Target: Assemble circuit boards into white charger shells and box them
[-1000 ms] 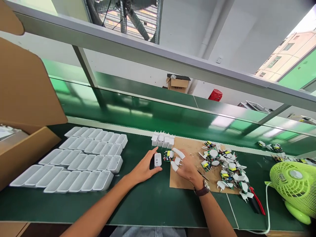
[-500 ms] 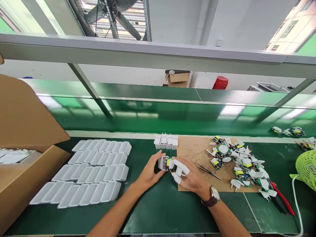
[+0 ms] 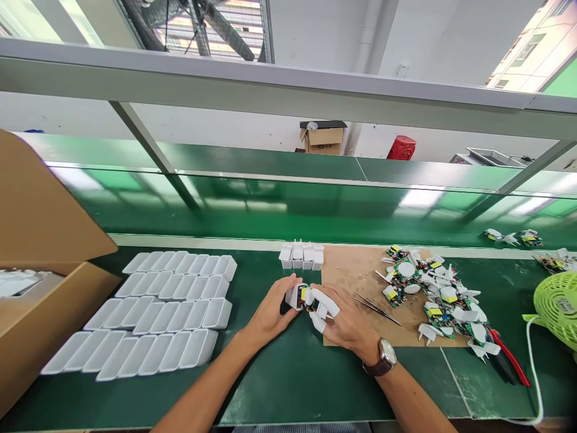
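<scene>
My left hand (image 3: 269, 311) is closed around a white plastic charger case (image 3: 291, 297), fingers behind it and thumb in front. Pinched in my right hand (image 3: 350, 322) is a small circuit board (image 3: 305, 296) with a yellow component, at the case's open end. How far the board sits inside cannot be made out. White covers wrap some fingers of the right hand, and a watch (image 3: 384, 357) is on that wrist. Just beyond the hands stands a short row of white cases with prongs up (image 3: 302, 257).
Rows of open white cases (image 3: 174, 317) lie at left, beside an open cardboard box (image 3: 58, 331). On a brown cardboard sheet (image 3: 345, 270) rest tweezers (image 3: 377, 310) and a heap of circuit boards (image 3: 444, 294). Red-and-black pliers (image 3: 509, 359) and a green fan (image 3: 556, 307) are at right.
The view has shifted slightly, moving the scene a little left and up. Both hands keep nearly the same grip on the case and board, with small finger movement.
</scene>
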Motion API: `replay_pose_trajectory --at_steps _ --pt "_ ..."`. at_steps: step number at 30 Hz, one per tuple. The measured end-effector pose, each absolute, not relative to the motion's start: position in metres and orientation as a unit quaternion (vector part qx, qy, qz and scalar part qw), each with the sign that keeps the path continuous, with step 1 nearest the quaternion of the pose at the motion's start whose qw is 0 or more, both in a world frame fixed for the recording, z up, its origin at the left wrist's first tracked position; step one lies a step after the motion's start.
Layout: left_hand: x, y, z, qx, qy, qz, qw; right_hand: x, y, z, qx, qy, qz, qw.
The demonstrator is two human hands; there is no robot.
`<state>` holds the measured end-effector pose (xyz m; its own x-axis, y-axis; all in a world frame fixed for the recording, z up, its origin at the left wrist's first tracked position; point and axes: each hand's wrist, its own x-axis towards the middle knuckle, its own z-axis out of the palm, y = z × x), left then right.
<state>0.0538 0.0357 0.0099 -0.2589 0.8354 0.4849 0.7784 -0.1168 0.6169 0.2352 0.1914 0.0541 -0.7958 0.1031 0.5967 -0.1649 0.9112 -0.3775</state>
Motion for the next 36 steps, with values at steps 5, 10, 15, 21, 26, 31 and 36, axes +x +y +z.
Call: replay_pose_trajectory --at_steps 5,10,15,21,26,31,36 --pt "0.053 0.036 0.007 0.605 0.666 0.436 0.034 0.235 0.191 0.051 0.019 -0.923 0.211 0.32" --pt "0.052 0.036 -0.001 0.59 0.669 0.448 0.06 0.236 0.191 0.053 0.015 -0.931 0.206 0.3" --pt "0.052 0.036 -0.004 0.584 0.666 0.459 0.068 0.236 0.192 0.054 0.01 -0.933 0.212 0.292" --pt "0.052 0.036 -0.004 0.577 0.675 0.454 0.074 0.236 0.193 0.056 0.007 -0.932 0.22 0.287" --pt "0.052 0.036 -0.004 0.578 0.677 0.451 0.069 0.235 0.193 0.05 0.001 -0.932 0.225 0.283" --pt "0.052 0.036 -0.006 0.578 0.681 0.446 0.066 0.234 0.194 0.044 0.002 -0.93 0.227 0.288" --pt "0.052 0.037 -0.002 0.585 0.691 0.424 0.025 0.233 0.194 0.046 0.002 -0.932 0.223 0.285"
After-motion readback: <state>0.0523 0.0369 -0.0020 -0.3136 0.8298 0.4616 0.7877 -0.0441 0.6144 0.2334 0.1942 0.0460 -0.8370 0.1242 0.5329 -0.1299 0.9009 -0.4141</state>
